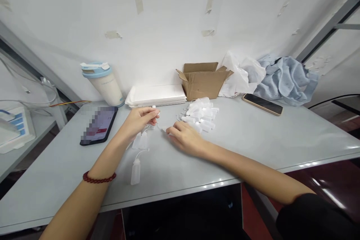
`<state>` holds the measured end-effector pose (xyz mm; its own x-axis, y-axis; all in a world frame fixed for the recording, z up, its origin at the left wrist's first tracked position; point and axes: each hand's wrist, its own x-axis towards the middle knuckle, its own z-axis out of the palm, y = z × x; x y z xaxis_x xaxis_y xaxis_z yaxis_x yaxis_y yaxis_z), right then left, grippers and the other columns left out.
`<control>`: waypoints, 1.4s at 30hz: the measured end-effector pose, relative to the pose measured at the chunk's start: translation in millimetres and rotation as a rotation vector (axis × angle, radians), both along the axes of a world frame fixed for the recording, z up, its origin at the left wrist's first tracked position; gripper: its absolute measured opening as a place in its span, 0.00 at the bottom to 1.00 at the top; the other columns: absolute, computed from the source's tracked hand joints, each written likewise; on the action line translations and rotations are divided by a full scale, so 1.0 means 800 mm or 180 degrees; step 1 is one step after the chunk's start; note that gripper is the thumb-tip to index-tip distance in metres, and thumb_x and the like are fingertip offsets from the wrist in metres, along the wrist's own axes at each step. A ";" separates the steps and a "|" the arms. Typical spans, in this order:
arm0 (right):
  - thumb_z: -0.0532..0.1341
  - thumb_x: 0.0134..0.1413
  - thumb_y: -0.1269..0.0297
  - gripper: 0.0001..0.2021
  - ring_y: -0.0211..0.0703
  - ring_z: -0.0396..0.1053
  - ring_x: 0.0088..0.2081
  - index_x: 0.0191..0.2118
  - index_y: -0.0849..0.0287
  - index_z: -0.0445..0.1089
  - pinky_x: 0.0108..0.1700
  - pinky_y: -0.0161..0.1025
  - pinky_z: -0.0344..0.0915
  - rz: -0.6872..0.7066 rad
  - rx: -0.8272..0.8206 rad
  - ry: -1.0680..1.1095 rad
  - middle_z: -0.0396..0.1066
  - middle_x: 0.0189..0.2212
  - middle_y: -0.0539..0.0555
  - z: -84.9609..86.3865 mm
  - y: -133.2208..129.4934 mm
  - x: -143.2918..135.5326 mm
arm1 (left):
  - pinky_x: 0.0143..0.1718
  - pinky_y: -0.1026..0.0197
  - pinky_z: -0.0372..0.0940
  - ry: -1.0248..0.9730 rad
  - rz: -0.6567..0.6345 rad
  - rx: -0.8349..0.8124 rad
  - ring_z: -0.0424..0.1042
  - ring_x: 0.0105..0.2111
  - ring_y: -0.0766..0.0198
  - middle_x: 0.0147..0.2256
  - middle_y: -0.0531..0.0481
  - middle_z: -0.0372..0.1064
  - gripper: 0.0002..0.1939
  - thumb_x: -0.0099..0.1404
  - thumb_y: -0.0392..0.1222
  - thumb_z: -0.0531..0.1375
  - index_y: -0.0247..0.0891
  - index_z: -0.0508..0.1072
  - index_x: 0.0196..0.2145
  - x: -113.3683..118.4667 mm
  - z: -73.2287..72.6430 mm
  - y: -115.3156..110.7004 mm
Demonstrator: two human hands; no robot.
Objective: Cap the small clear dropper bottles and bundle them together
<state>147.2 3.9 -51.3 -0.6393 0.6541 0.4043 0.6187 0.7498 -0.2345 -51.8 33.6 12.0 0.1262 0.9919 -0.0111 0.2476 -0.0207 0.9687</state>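
My left hand (144, 117) is closed in a pinch on a small white cap (153, 107) that shows at its fingertips. To its right, my right hand (185, 137) has its fingers curled together low over the table. A thin translucent piece (162, 130) shows at those fingertips, too blurred to name surely. Below my left hand lie a few translucent squeeze bottles (140, 140) with thin curved tubes. Nearer the front edge is a single squeeze bottle (135, 172), its tube bent to the right. Just beyond my right hand lies a pile of similar bottles (203, 113).
Along the wall stand a tumbler (108, 86), a stack of white sheets (157, 93), an open cardboard box (204, 84), a white plastic bag (242, 73) and a blue cloth (289, 78). A phone (102, 123) lies left, another phone (263, 104) right, on the grey table (253, 138).
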 end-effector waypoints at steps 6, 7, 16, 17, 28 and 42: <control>0.51 0.62 0.69 0.05 0.44 0.63 0.37 0.39 0.59 0.63 0.40 0.40 0.59 -0.0274 -0.0296 0.0835 0.67 0.35 0.57 0.012 0.009 0.011 | 0.32 0.60 0.66 -0.0502 -0.0308 -0.0372 0.67 0.25 0.67 0.27 0.50 0.70 0.14 0.52 0.47 0.68 0.34 0.79 0.32 -0.003 0.007 -0.005; 0.51 0.62 0.69 0.04 0.43 0.63 0.36 0.38 0.58 0.62 0.39 0.39 0.59 -0.0313 -0.0394 0.1025 0.67 0.34 0.56 0.014 0.010 0.012 | 0.32 0.60 0.66 -0.0541 -0.0357 -0.0397 0.67 0.25 0.67 0.27 0.50 0.70 0.14 0.52 0.47 0.68 0.34 0.78 0.32 -0.003 0.008 -0.006; 0.55 0.59 0.61 0.06 0.37 0.61 0.29 0.34 0.57 0.59 0.33 0.36 0.57 -0.0506 -0.1558 0.2304 0.65 0.28 0.49 0.027 0.009 0.012 | 0.34 0.59 0.66 -0.0196 -0.0645 -0.0592 0.68 0.26 0.67 0.27 0.51 0.69 0.14 0.55 0.48 0.67 0.34 0.77 0.32 -0.004 -0.003 -0.001; 0.55 0.59 0.60 0.07 0.37 0.61 0.29 0.34 0.57 0.58 0.33 0.36 0.58 -0.0449 -0.1658 0.2352 0.67 0.29 0.49 0.028 0.009 0.012 | 0.34 0.59 0.66 -0.0237 -0.0606 -0.0522 0.68 0.27 0.67 0.28 0.51 0.69 0.14 0.55 0.49 0.67 0.34 0.77 0.33 -0.003 -0.005 0.000; 0.54 0.61 0.62 0.05 0.37 0.64 0.30 0.36 0.56 0.57 0.34 0.37 0.58 -0.0174 -0.1836 0.2286 0.71 0.31 0.51 0.028 0.001 0.009 | 0.34 0.59 0.66 -0.0082 -0.0752 0.0002 0.67 0.27 0.65 0.27 0.51 0.67 0.15 0.59 0.52 0.64 0.36 0.76 0.31 0.002 -0.009 -0.003; 0.54 0.60 0.62 0.05 0.37 0.63 0.28 0.36 0.56 0.57 0.33 0.37 0.59 -0.0291 -0.1903 0.2284 0.70 0.28 0.49 0.027 -0.002 0.007 | 0.33 0.59 0.66 0.0094 -0.0763 0.0017 0.66 0.27 0.65 0.25 0.51 0.67 0.15 0.57 0.53 0.64 0.36 0.75 0.28 0.010 -0.004 -0.007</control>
